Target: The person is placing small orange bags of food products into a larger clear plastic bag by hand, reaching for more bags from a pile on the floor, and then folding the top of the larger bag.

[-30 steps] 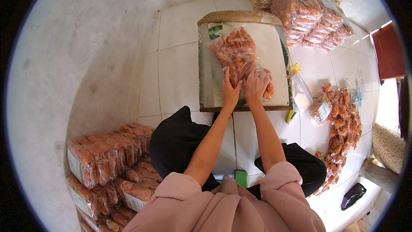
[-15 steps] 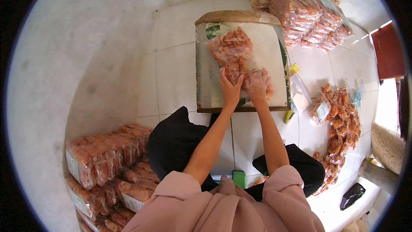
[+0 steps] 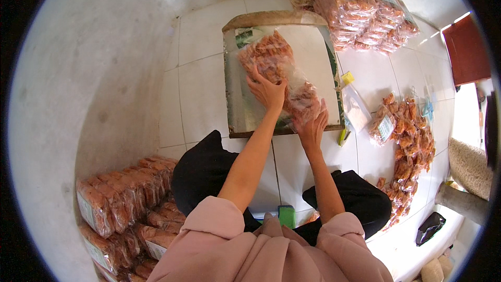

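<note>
Centrally, left hand (image 3: 268,93) spans upper snack bag (image 3: 267,53) at the board's (image 3: 312,47) eleven o'clock; right hand (image 3: 312,124) touches lower snack bag (image 3: 302,95) at five; finger grip cannot be told

"What's the person wearing on top?"

"A loose, dusty-pink garment (image 3: 250,258), hanging in soft, deep folds down the front."

"And the sleeves?"

"Same pink. The left sleeve (image 3: 215,216) and the right sleeve (image 3: 342,226) are each turned back in a wide cuff, leaving the left forearm (image 3: 249,163) and right forearm (image 3: 325,181) bare."

"Lower down?"

"Black cloth (image 3: 201,172) over both legs; trousers or skirt, I can't tell."
</note>
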The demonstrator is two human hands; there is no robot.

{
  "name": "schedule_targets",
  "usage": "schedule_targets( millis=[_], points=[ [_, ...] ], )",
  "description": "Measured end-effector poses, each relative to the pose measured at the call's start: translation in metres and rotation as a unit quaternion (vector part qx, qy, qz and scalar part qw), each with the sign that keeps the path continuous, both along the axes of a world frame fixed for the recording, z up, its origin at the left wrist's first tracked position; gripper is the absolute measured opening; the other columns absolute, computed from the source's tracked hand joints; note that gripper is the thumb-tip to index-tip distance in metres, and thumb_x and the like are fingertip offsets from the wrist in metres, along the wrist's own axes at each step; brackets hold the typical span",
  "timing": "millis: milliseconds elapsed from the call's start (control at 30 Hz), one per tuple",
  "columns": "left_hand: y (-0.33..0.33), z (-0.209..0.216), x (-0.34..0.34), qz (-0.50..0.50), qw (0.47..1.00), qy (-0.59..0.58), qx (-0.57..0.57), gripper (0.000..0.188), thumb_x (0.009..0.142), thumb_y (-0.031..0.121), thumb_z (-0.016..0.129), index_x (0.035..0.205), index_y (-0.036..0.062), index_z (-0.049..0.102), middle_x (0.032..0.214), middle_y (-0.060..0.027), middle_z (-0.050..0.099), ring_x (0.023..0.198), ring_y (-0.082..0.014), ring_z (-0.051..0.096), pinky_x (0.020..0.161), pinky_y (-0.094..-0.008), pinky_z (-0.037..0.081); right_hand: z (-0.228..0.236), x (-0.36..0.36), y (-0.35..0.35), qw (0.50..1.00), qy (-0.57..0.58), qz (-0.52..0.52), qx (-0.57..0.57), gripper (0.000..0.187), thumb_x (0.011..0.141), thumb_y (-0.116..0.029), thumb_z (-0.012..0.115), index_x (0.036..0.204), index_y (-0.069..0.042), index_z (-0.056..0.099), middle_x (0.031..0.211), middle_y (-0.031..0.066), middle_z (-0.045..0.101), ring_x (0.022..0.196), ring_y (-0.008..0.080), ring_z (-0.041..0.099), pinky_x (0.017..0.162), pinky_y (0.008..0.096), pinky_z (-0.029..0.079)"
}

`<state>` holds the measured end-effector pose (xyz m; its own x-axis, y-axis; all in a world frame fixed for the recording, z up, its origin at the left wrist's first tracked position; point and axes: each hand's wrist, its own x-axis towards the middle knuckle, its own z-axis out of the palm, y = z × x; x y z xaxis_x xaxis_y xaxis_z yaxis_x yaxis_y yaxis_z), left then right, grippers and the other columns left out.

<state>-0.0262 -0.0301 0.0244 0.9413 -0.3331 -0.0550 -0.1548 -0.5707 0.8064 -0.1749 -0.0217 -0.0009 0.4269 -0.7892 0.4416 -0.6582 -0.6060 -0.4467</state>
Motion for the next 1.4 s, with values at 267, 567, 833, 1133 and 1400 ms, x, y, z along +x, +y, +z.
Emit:
schedule_targets(
  millis=[267, 567, 833, 1133, 1400],
  points=[
    [0.007, -0.002, 0.014, -0.214, 0.923, -0.318, 0.032, 0.042, 0.066, 0.017, 0.071, 0.106, 0.0229, 0.059, 0.138, -0.0069, 0.028, 0.127, -0.0355, 0.022, 0.100, -0.0582, 0.016, -0.005, 0.012, -0.008, 0.998, 0.003, 0.013, 0.057, 0.085, 0.060, -0.017, 0.076, 0.132, -0.014, 0.033, 0.133, 0.0147, 0.035, 0.121, 0.0335, 0.034, 0.098, 0.0450, 0.028],
    [0.010, -0.012, 0.037, -0.339, 0.882, -0.327, -0.017, 0.023, 0.074, 0.013, 0.063, 0.097, 0.0182, 0.064, 0.127, 0.0022, 0.043, 0.125, -0.0288, 0.027, 0.104, -0.0555, 0.011, 0.024, 0.023, -0.021, 0.971, -0.109, 0.135, 0.165, 0.071, 0.064, -0.007, 0.071, 0.128, -0.012, 0.040, 0.124, 0.0130, 0.047, 0.112, 0.0328, 0.044, 0.092, 0.0421, 0.035],
    [0.003, -0.010, 0.023, -0.372, 0.862, -0.344, -0.030, 0.016, 0.081, 0.013, 0.056, 0.096, 0.0129, 0.063, 0.104, 0.0028, 0.057, 0.113, -0.0155, 0.044, 0.108, -0.0510, 0.007, -0.011, 0.016, -0.027, 0.986, -0.168, 0.016, 0.016, 0.062, 0.067, 0.001, 0.065, 0.124, -0.009, 0.043, 0.109, 0.0120, 0.056, 0.093, 0.0333, 0.051, 0.086, 0.0394, 0.039],
    [0.013, -0.003, 0.019, -0.319, 0.904, -0.282, -0.051, 0.022, 0.084, 0.016, 0.054, 0.106, 0.0126, 0.057, 0.110, -0.0050, 0.053, 0.112, -0.0207, 0.043, 0.106, -0.0493, 0.011, -0.001, 0.020, -0.026, 0.989, -0.137, 0.039, 0.029, 0.056, 0.065, 0.000, 0.070, 0.117, -0.008, 0.049, 0.113, 0.0146, 0.049, 0.100, 0.0324, 0.047, 0.087, 0.0386, 0.039],
    [0.036, -0.030, -0.040, 0.000, 0.986, -0.032, -0.164, 0.071, 0.086, 0.024, 0.053, 0.138, 0.0015, 0.011, 0.126, -0.0250, 0.029, 0.114, -0.0370, 0.036, 0.098, -0.0460, 0.027, -0.013, 0.035, -0.014, 0.945, -0.295, -0.086, 0.110, 0.046, 0.065, -0.006, 0.071, 0.107, -0.004, 0.050, 0.109, 0.0175, 0.047, 0.105, 0.0333, 0.046, 0.086, 0.0423, 0.039]
  ],
)
